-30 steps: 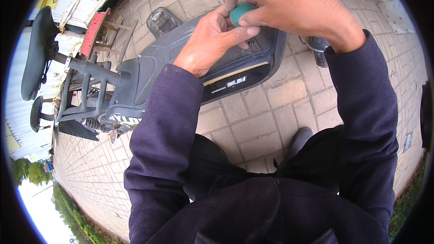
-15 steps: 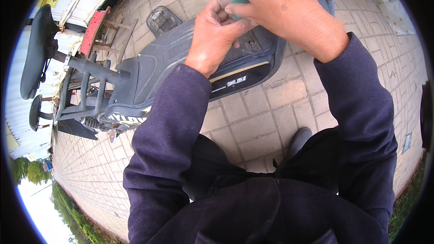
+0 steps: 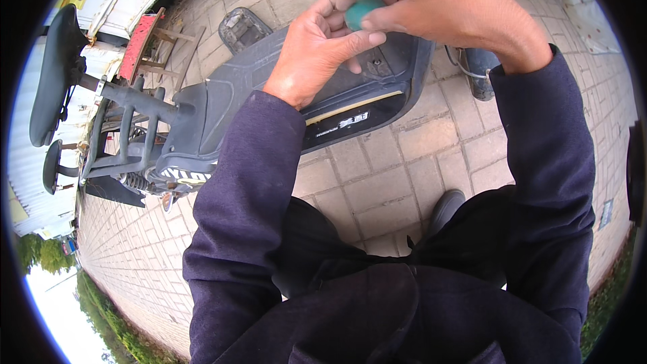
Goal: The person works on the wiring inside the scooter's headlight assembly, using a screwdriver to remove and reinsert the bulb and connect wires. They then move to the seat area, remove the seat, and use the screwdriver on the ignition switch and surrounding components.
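Observation:
A smooth, rounded green object (image 3: 364, 13) is held up between my hands, above the footboard (image 3: 374, 67) of a dark scooter. My right hand (image 3: 431, 0) grips it from above and from the right, with the thumb against its lower side. My left hand (image 3: 317, 47) is closed around its left side. The left fingers are curled partly behind it, and the thumb lies just below. Its far side is covered by my fingers, so I cannot tell its exact kind.
The scooter's rear frame (image 3: 128, 128) and black saddle (image 3: 60, 74) extend left. A loose dark cover (image 3: 242, 30) lies on the paving beyond it, near a red-topped wooden stand (image 3: 141, 44). At right is a dark cylindrical part (image 3: 480, 74) with a cable.
My right hand has turned and shifted right, so more of the green object shows. My left hand has moved slightly left. The dark cylindrical part has come into view beside my right wrist.

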Demonstrator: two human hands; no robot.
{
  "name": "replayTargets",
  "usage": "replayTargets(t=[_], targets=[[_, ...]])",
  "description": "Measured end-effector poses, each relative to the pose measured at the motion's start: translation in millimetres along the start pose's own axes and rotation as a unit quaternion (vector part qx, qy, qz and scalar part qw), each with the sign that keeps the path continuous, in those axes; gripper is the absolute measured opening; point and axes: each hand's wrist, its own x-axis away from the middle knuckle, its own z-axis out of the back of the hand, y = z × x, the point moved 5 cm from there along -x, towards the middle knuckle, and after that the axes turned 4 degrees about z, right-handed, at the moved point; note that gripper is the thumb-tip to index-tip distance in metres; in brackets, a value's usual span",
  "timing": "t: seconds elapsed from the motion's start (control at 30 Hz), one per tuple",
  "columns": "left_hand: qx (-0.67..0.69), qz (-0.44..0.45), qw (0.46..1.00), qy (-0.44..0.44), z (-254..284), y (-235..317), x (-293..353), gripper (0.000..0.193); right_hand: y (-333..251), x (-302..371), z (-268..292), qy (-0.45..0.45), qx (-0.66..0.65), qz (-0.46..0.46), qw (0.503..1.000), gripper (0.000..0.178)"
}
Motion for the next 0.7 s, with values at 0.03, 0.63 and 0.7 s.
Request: replayTargets(t=[0.03, 0.63, 0.7], targets=[[-0.012, -0.006, 1.000, 0.011, -0.2, -0.6, 0.6, 0.049, 0.1, 0.4, -1.6, 0.024, 0.037, -0.013, 0.999, 0.030], [0.013, 0.003, 1.000, -0.019, 1.5, 0.9, -1.3, 0.053, -5.6, 6.9, 9.0, -0.026, 0.013, 0.031, 0.999, 0.031], [-0.001, 0.000, 1.000, 0.008, 2.0, -1.0, -1.6, 0.049, -2.1, 1.2, 3.0, -0.016, 0.022, 0.037, 0.999, 0.030]])
